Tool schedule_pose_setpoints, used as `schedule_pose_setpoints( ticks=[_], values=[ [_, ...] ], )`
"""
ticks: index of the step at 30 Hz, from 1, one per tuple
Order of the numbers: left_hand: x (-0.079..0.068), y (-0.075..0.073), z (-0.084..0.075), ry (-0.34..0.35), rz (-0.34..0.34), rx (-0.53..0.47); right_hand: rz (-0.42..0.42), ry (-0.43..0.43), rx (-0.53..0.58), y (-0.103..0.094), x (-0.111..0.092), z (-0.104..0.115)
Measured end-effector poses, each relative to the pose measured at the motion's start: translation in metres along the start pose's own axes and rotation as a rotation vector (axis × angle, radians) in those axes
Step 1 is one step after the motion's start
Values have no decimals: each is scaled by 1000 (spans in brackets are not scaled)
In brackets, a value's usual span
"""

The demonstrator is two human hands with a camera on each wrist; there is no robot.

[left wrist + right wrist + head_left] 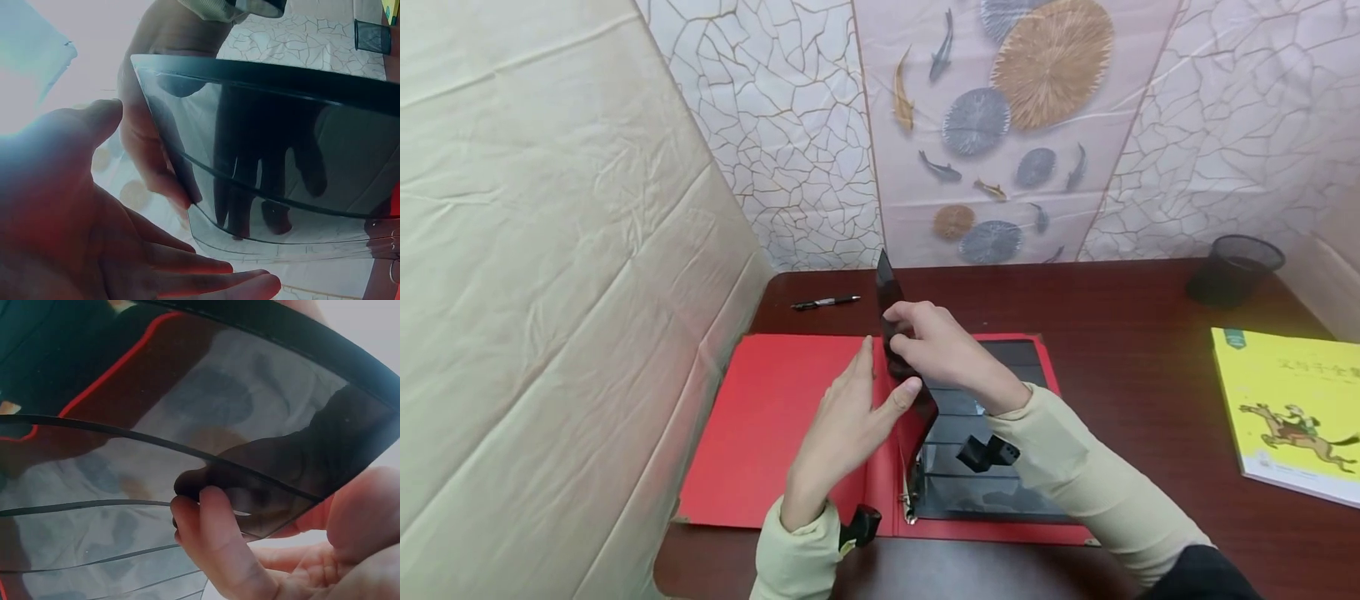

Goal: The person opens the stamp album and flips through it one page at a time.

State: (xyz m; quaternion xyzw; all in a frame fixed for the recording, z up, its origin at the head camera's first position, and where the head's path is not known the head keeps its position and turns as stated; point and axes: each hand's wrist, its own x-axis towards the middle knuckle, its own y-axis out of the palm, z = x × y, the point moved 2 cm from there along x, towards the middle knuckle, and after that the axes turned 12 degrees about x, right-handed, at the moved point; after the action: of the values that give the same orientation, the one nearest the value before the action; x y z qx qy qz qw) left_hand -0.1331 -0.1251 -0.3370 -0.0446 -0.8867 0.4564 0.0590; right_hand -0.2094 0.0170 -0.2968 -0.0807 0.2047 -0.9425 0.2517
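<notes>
A red ring binder (pixel 790 425) lies open on the table, with glossy black pocket pages (pixel 958 487) on its right side. One black pocket page (pixel 889 287) stands raised near the binder's spine. My right hand (pixel 936 342) pinches this page by its outer edge; in the right wrist view, fingers (pixel 215 537) lie on one face and the thumb is partly hidden. My left hand (pixel 846 417) is held beside the page over the spine, fingers extended and thumb spread. In the left wrist view the left palm (pixel 87 212) faces the page (pixel 262 144), which mirrors a hand.
A black pen (pixel 825 302) lies behind the binder. At the back right stands a black mesh bin (pixel 1236 271). A yellow book (pixel 1292 408) lies at the right. Cloth-covered walls (pixel 587 292) border the table's left and back.
</notes>
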Motion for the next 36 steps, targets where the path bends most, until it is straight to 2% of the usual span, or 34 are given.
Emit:
schedule_pose_setpoints(
  ticks=[8, 12, 18, 21, 26, 31, 36],
  values=[
    [-2, -2, 4, -21, 8, -31, 31, 16, 12, 8, 8, 4],
    [-5, -5, 6, -31, 2, -85, 81, 23, 43, 10, 7, 4],
    [-12, -16, 8, -10, -63, -195, 182, 34, 101, 12, 3, -2],
    [-14, -20, 9, 6, -91, -206, 226, 17, 83, 11, 2, -8],
    [-17, -24, 14, 4, -80, -177, 260, -23, 36, 5, -1, -18],
    [-21, -25, 17, -51, -70, -143, 238, -38, 60, -8, -5, -40],
    [-25, -27, 21, -62, -66, -124, 91, -23, 64, -37, -6, -84]
  ],
)
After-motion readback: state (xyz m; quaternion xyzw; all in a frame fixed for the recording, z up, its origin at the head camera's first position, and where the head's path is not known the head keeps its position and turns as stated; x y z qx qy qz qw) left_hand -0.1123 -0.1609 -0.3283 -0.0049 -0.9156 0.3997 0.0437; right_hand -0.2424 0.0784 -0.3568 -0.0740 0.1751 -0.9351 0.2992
